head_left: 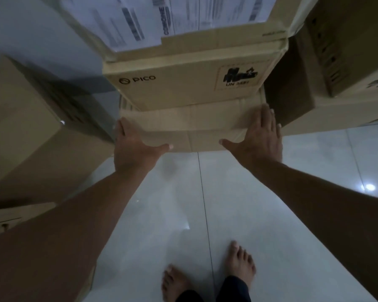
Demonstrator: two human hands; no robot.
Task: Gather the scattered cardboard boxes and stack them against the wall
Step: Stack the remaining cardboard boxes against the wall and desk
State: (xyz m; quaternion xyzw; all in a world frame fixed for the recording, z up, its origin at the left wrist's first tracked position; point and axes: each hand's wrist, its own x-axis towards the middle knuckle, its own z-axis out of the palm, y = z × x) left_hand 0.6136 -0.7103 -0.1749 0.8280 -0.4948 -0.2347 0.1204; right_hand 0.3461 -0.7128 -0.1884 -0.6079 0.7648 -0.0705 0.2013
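I seem to be in a room at home or a small storeroom, standing barefoot (240, 263) on a glossy pale tiled floor (292, 214) beside a plain grey wall (31, 29), with cardboard shipping boxes (183, 88) bearing printed labels (140, 20) piled all around me.

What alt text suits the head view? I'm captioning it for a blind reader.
Both hands, left hand and right hand, press flat on the bottom box of a cardboard stack, under a PICO box. More boxes stand either side; bare feet on a pale tiled floor.
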